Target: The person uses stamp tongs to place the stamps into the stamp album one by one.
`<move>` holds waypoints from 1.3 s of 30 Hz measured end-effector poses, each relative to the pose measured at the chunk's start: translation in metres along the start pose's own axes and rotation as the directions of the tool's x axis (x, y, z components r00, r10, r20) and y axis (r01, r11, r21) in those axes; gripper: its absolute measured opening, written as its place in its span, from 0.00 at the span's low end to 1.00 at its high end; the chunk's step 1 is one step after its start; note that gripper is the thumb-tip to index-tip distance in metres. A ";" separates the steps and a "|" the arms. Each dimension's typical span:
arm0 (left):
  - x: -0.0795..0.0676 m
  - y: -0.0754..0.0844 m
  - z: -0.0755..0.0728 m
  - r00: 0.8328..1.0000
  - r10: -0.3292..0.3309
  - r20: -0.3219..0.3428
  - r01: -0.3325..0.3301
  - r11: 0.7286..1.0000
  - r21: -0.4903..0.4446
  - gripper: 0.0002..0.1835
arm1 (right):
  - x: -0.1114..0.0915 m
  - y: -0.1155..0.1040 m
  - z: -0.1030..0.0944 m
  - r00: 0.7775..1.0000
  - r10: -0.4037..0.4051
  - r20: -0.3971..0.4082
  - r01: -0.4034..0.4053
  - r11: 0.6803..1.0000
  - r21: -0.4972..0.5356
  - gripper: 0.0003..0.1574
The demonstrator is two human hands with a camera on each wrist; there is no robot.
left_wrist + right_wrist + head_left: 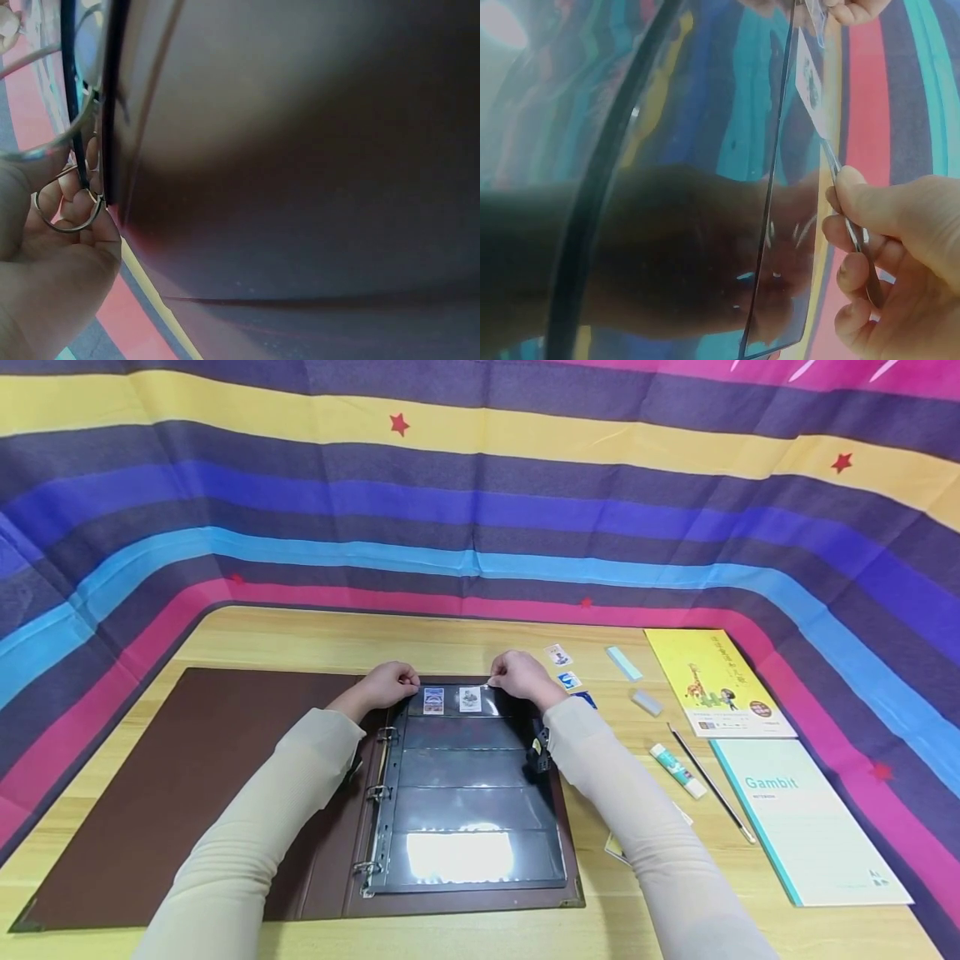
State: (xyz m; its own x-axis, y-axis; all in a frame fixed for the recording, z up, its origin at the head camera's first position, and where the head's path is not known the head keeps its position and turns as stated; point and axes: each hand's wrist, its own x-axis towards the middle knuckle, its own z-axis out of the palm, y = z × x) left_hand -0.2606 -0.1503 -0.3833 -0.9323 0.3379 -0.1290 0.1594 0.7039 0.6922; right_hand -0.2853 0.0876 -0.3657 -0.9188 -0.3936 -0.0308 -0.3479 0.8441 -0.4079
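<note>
My right hand (520, 677) pinches a pair of metal tweezers (862, 255) at the top edge of a black stamp album page (465, 768). The tweezers' tips meet a white stamp (808, 82) with a dark portrait, which lies at the page's top clear pocket; how deep it sits is hard to tell. Left of it in that row is a blue and red stamp (433, 700). My left hand (384, 683) pinches the page's top left corner, close to a metal ring (71, 217). The brown ring binder (225, 777) lies open under the page.
Loose stamps (558, 654) lie right of the binder's top. Farther right are an eraser (647, 702), a pale blue strip (624, 663), a glue stick (677, 770), a pencil (712, 783), a yellow booklet (712, 681) and a Gambit notebook (810, 827). Striped cloth (480, 510) hangs behind.
</note>
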 end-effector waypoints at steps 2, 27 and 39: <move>0.000 0.001 0.000 1.000 0.001 -0.004 -0.001 1.000 0.000 0.05 | 0.000 0.001 0.000 1.000 -0.007 -0.007 0.007 1.000 0.003 0.05; 0.001 -0.001 -0.001 1.000 0.013 0.024 -0.013 1.000 0.018 0.06 | -0.021 0.018 -0.031 0.994 -0.030 -0.106 0.030 1.000 -0.002 0.07; 0.001 0.001 -0.001 1.000 0.008 0.021 -0.009 0.999 0.044 0.06 | -0.075 0.081 -0.059 0.997 0.021 -0.072 -0.023 0.999 -0.024 0.07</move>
State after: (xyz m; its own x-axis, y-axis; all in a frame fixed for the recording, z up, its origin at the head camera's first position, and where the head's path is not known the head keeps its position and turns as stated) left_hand -0.2618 -0.1496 -0.3820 -0.9241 0.3564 -0.1379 0.1819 0.7275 0.6616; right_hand -0.2550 0.2069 -0.3424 -0.9371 -0.3482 0.0267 -0.3311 0.8615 -0.3851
